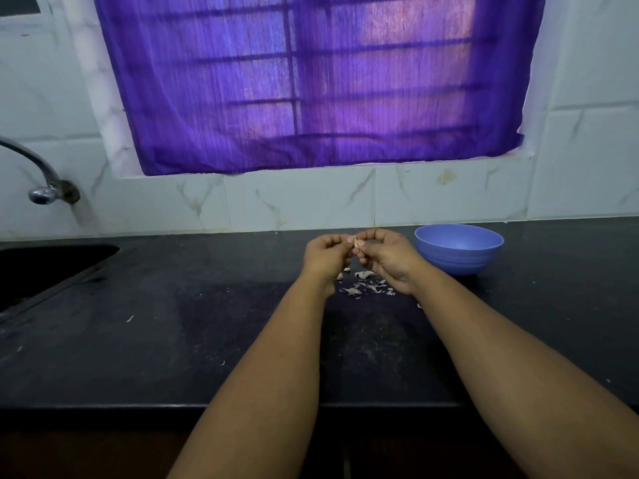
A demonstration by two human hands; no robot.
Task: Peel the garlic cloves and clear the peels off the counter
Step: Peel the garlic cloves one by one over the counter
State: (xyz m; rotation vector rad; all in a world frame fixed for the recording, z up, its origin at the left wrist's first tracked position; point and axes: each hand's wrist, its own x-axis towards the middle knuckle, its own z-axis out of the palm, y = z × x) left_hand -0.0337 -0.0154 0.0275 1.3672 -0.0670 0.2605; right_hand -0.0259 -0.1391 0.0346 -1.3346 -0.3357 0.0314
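Pinching a small pale garlic clove (355, 242) between left hand (328, 257) and right hand (387, 259), fingertips meeting. Lying just beneath both hands: thin whitish papery peels (363, 285) scattering over the black counter (173, 323). Sitting right of the right hand: round blue plastic bowl (460, 250).

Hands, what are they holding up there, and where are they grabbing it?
A garlic clove, pinched between the fingertips of the left hand and right hand. Which end each grips is too small to tell.
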